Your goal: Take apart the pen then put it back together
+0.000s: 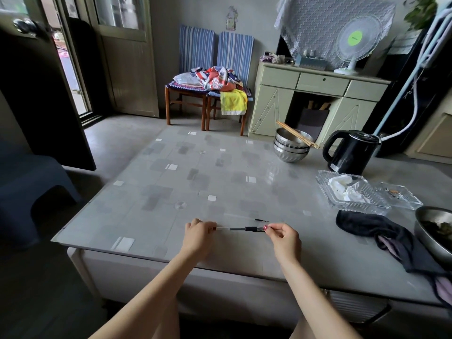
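Both hands hold a slim pen (241, 229) level just above the near part of the grey table (195, 182). My left hand (198, 234) grips its left end, where a thin pale section shows. My right hand (283, 237) pinches the right end beside the black clip part (252, 229). The pen's clear barrel and dark inner piece stretch between the two hands. A small dark pen piece (261, 220) lies on the table just beyond my right hand.
Stacked steel bowls with chopsticks (291, 148) and a black kettle (349, 150) stand at the far right. Glass dishes (352, 192) with tissue, a dark cloth (374, 228) and a metal bowl (433, 231) crowd the right edge. A dark stool (31, 182) sits left of the table.
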